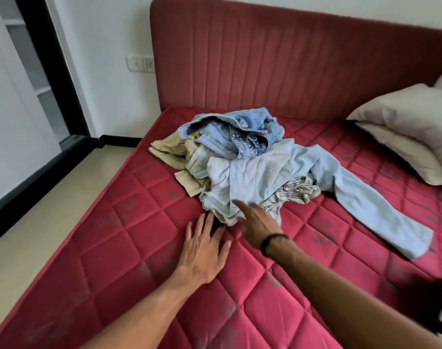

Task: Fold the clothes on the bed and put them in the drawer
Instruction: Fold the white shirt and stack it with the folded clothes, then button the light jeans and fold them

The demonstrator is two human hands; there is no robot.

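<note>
Now, head view | clothes pile [252, 167] unfolded mid red mattress [119, 238], nr headboard | our L hand [204, 250] flat, fingers spread on mattress beside pile | our R hand [257, 220] relaxed, fingertips touching pile's near edge

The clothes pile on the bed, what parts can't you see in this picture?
Head view only:
- Clothes pile: the lower garments are covered by the light blue jeans, so their count is unclear.
- Right hand: its fingertips, apart from the pointing one, are hidden behind the hand itself.
- Drawer: not in view.
- Pillow: cut off by the right edge.
- Dark blurred shape at the right edge: unidentifiable.
</note>
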